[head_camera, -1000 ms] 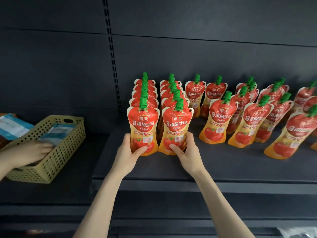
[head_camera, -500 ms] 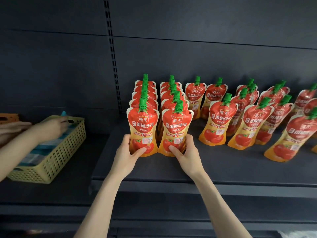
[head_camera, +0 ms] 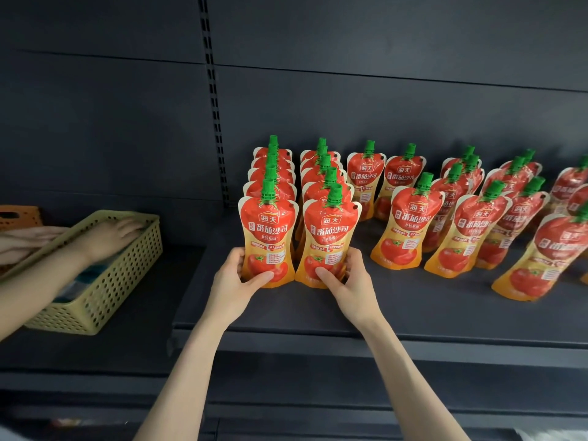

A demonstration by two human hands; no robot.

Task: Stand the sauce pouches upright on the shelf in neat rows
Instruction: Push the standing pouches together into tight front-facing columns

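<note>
Two tidy rows done so far, left hand [head_camera: 237, 283] and right hand [head_camera: 351, 281] each clasping a front pouch [head_camera: 269, 240] at the shelf [head_camera: 413, 316] upright [head_camera: 216, 122], but the pouches right of it look scattered and leaning.

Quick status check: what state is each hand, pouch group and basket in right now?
left hand: gripping the base of the front-left pouch
right hand: gripping the base of the front-right pouch
two left rows: upright, tightly stacked
pouches to the right: standing but leaning, scattered
yellow basket: on the neighbouring shelf, another person's hand inside
</note>
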